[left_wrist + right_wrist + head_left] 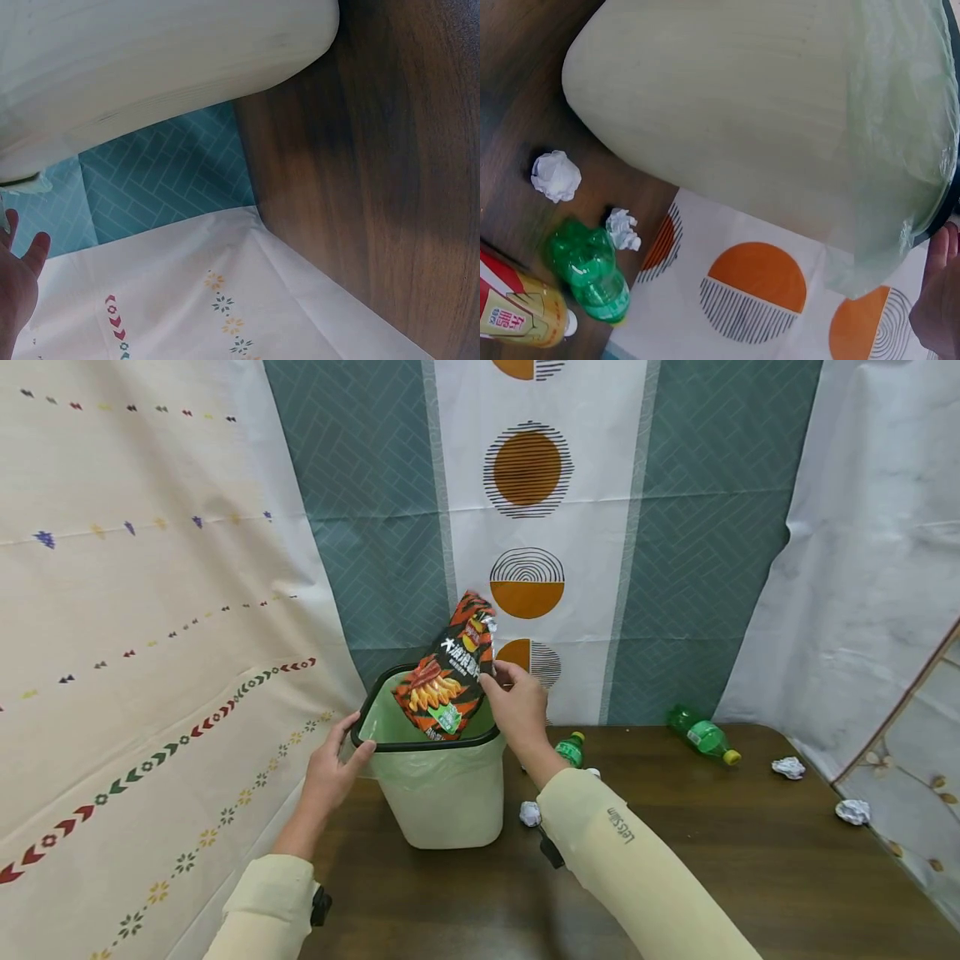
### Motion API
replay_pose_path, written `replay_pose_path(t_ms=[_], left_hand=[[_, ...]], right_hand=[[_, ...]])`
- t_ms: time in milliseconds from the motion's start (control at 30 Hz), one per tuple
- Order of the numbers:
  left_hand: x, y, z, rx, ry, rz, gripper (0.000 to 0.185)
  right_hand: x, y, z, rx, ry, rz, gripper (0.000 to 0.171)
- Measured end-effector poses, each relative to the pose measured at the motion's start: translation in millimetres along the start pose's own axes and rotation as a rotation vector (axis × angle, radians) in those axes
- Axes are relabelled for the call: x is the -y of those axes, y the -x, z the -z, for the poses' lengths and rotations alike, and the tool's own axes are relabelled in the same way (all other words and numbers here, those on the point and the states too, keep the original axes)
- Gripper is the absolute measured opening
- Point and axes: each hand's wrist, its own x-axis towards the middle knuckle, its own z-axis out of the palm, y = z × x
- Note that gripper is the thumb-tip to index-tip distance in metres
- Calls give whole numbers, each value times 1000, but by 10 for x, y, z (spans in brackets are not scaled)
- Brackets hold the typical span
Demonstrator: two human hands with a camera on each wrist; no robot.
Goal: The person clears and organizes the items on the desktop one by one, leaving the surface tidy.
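The crisp bag [442, 670] I see is glossy, black striped with orange-red, picturing golden chips and bacon-like strips, with white characters starting 大波浪 beneath a red-and-yellow logo. It leans in the bin's [442, 802] mouth, left of the right hand [519, 703] pinching its edge, "LetsSlim" on that sleeve [637, 852]. The left hand [330, 768], thumb spread, touches the rim.

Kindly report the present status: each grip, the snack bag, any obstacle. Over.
Right grip holds snack bag, lower end inside bin. Left grip at bin rim. Nothing seen in the way.
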Motion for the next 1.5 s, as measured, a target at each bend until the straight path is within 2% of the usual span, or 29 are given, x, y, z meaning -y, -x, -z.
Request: replay_pose_path(t_ms=[133, 467, 1100, 1500], left_hand=[[-7, -1, -11, -8, 5, -12, 59], [-2, 3, -10, 0, -6, -2, 60], [26, 7, -2, 10, 2, -13, 61], [32, -1, -6, 19, 16, -13, 61]], right_hand=[[-8, 5, 23, 15, 0, -16, 31], [-71, -57, 135, -43, -11, -69, 29], [-161, -93, 217, -53, 18, -103, 30], [-194, -149, 263, -24, 1, -93, 30]])
